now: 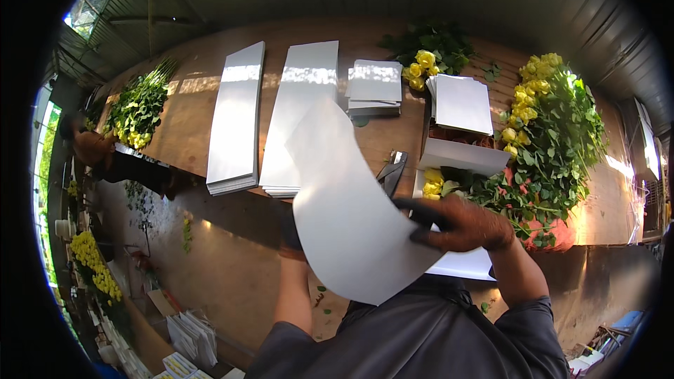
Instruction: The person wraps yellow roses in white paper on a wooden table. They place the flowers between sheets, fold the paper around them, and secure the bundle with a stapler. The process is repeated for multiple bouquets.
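Observation:
A large white sheet of paper or thin card, curved and partly blurred, is held up in front of my body. My right hand, its fingers darkly covered, pinches the sheet's right edge. At the opposite edge is my left hand, also darkly covered; the sheet hides most of its fingers. Beyond the sheet lie two stacks of long white sheets. A black tool, apparently a stapler, rests just past my right hand. Another white sheet lies below that hand at the table's edge.
On the wooden table are smaller stacks of white card and bunches of yellow roses. A person stands at far left. Yellow flowers and upright white packets stand lower left.

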### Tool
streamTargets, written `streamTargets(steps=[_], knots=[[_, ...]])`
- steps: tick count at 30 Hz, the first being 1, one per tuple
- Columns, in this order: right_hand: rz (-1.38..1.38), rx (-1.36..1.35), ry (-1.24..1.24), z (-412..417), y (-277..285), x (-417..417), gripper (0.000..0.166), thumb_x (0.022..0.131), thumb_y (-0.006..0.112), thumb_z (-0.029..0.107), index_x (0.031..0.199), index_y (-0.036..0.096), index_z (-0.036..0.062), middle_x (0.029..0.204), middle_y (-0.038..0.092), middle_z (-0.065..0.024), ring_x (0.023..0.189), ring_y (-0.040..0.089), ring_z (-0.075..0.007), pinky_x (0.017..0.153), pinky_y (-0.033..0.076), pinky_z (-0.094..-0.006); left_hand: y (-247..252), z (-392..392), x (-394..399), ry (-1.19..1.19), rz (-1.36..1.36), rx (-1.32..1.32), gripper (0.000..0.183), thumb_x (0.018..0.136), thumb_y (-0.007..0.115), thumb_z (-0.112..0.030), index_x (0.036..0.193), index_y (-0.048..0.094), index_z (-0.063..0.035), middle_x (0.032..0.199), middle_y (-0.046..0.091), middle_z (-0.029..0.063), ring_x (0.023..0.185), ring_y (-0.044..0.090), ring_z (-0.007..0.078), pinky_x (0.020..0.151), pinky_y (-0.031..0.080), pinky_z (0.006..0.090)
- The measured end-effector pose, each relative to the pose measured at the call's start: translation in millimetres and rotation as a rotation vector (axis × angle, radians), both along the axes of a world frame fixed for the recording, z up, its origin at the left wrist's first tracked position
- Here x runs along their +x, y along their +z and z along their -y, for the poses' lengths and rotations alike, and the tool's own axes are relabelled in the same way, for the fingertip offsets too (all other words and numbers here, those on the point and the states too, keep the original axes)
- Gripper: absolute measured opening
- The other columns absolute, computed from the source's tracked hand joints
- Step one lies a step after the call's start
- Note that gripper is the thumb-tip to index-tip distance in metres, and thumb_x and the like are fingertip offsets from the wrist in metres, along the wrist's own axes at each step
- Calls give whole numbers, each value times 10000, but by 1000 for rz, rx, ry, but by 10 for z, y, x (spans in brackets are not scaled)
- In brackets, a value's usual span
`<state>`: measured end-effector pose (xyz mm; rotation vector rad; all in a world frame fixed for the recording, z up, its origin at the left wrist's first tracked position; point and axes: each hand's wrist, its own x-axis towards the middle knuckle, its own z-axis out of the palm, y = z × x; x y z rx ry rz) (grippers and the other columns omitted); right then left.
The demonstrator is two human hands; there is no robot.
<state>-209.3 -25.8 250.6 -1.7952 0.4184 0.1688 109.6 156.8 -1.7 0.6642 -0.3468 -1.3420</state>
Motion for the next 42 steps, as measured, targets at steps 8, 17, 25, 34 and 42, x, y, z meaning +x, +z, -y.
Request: streamTargets(steps=[8, 17, 25, 34, 42], knots=[[694, 141, 444, -496, -69, -998, 636, 880, 719, 320, 1334, 495, -64, 1135, 600, -240, 1089, 585, -407, 967, 477, -508, 918, 1433, -628, 100, 363, 38, 426, 959, 653, -101, 1361, 522, -44, 1155, 635, 74, 1041, 624, 148, 927, 529, 259], [792, 388, -547, 407, -1110, -2443, 283, 872, 713, 184, 1074, 672, -12, 1048, 681, -176, 958, 674, -292, 857, 530, -391, 486, 1528, -1759, -552, 1210, 424, 504, 927, 662, -339, 1222, 611, 65, 1186, 655, 269, 1110, 632, 388, 936, 498, 426], [-228, -836, -104, 677, -1740, -1086, 800, 792, 771, 438, 1447, 468, 95, 1426, 464, -204, 1237, 502, -403, 1028, 445, -483, 40, 1454, -1881, -459, 1176, 517, 561, 892, 697, -315, 1327, 557, 11, 1185, 657, 270, 1099, 637, 412, 945, 501, 446], [-277, -942, -50, 597, -2040, -1001, 999, 731, 768, 566, 1479, 392, 20, 1409, 509, -183, 1248, 508, -384, 1002, 436, -516, 262, 1636, -1884, -641, 2130, -350, 783, 785, 715, -584, 1440, 506, -210, 1462, 415, 260, 1378, 375, 431, 1081, 369, 559], [-49, 179, -160, 736, -1615, -1126, 778, 897, 679, 473, 1457, 401, 10, 1312, 597, -245, 1174, 616, -349, 994, 489, -423, 204, 1740, -1974, -748, 2230, -491, 735, 745, 761, -542, 1393, 554, -263, 1469, 385, 293, 1359, 365, 466, 1035, 380, 614]])
